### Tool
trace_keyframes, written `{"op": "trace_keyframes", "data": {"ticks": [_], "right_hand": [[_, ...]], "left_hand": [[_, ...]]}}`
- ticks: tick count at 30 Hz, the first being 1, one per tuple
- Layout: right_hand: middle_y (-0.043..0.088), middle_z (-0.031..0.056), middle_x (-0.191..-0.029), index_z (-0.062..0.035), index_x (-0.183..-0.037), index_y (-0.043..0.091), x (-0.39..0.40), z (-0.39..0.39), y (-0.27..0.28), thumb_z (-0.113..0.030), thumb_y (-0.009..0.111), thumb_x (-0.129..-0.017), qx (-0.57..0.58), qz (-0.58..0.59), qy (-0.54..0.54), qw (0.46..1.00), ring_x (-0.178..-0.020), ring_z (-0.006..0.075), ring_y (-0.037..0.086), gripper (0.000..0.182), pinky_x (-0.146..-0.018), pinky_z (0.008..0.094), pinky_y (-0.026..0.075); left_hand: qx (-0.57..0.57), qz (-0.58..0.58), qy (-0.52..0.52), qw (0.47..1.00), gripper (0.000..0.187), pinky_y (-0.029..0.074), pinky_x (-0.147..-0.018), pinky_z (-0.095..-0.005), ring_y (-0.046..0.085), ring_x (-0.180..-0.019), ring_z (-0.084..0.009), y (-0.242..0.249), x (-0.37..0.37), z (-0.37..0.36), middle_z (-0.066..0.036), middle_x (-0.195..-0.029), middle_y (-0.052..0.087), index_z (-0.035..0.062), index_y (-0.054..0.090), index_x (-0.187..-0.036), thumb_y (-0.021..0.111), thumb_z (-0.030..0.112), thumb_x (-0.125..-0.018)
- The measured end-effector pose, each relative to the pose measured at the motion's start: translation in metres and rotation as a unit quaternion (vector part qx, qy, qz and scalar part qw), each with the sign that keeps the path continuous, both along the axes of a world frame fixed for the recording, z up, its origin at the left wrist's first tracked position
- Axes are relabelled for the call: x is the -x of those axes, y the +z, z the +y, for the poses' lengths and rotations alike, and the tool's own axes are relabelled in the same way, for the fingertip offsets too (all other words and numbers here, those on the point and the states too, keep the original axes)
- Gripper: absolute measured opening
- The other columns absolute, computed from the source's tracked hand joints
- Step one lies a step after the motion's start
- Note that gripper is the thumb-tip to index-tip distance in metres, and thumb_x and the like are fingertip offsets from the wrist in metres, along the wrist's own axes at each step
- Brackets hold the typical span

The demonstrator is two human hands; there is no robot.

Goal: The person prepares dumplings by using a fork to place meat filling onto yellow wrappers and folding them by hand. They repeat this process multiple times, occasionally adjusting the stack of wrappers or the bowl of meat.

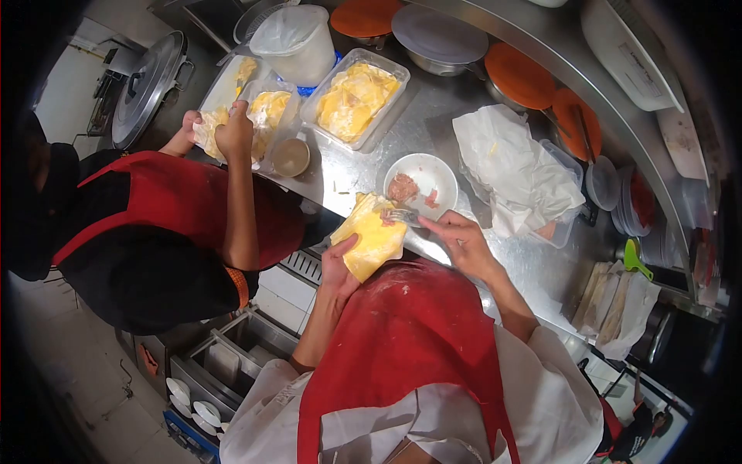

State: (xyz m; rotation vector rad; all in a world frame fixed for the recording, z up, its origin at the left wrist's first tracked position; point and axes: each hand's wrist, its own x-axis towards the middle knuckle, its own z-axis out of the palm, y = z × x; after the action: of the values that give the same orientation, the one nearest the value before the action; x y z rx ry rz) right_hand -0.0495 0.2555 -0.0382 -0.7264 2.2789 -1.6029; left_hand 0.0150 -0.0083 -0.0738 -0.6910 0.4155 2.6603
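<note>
My left hand (337, 269) grips a stack of yellow dough wrappers (369, 246), dusted with flour, in front of my apron. My right hand (462, 241) is closed around the handle of a fork (405, 217). The fork's tines rest at the top wrapper, where a little pink minced meat (389, 219) shows. Just beyond my hands, a white bowl (447, 172) on the steel counter holds more minced meat (403, 188). A clear plastic tub (403, 71) of yellow folded pieces stands farther back.
On the left, a co-worker's hands (234, 135) work over another tub (287, 91). Near them are a small cup (291, 157) and a white bucket (290, 39). Crumpled white paper (514, 162) covers a container on the right. Lidded pots (440, 35) line the back.
</note>
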Motion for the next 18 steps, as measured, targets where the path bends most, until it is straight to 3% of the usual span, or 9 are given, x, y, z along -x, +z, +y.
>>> {"op": "trace_keyframes", "data": {"ticks": [3,6,17,18], "right_hand": [[0.054,0.0119,-0.082,-0.0153,-0.125,0.066,-0.005,-0.005,-0.006,0.012,0.049,-0.081,-0.024,0.055,-0.014,0.998,-0.077,0.0243,0.054,0.055,-0.070,0.0299,0.045],[0.056,0.0119,-0.084,-0.0152,-0.124,0.067,-0.003,0.000,-0.005,0.012,0.049,-0.078,-0.030,0.110,-0.018,0.993,-0.078,0.0252,0.055,0.056,-0.072,0.0315,0.046],[0.062,0.0116,-0.085,-0.0105,-0.121,0.068,0.002,0.004,0.028,0.007,0.054,-0.081,-0.028,0.126,-0.031,0.991,-0.074,0.0235,0.057,0.047,-0.069,0.0311,0.048],[0.063,0.0116,-0.086,-0.0103,-0.121,0.068,0.004,0.002,0.028,0.007,0.054,-0.082,-0.032,0.136,-0.030,0.990,-0.073,0.0231,0.058,0.045,-0.068,0.0312,0.048]], "left_hand": [[-0.041,0.010,0.010,0.999,0.053,0.038,-0.110,-0.0472,0.050,-0.127,-0.0375,0.018,0.004,0.002,-0.024,-0.140,0.046,-0.0062,0.033,-0.142,0.048,0.013,-0.095],[-0.046,0.001,0.016,0.999,0.054,0.038,-0.110,-0.0494,0.049,-0.127,-0.0393,0.024,0.006,0.004,-0.025,-0.141,0.045,-0.0068,0.032,-0.142,0.048,0.013,-0.094],[-0.011,0.022,0.028,0.999,0.058,0.039,-0.107,-0.0573,0.048,-0.128,-0.0422,0.034,0.009,0.007,-0.026,-0.141,0.044,-0.0036,0.031,-0.144,0.051,0.014,-0.093],[-0.019,0.033,0.026,0.999,0.057,0.039,-0.108,-0.0542,0.048,-0.127,-0.0406,0.037,0.009,0.007,-0.025,-0.141,0.044,-0.0043,0.031,-0.144,0.051,0.013,-0.093]]}}
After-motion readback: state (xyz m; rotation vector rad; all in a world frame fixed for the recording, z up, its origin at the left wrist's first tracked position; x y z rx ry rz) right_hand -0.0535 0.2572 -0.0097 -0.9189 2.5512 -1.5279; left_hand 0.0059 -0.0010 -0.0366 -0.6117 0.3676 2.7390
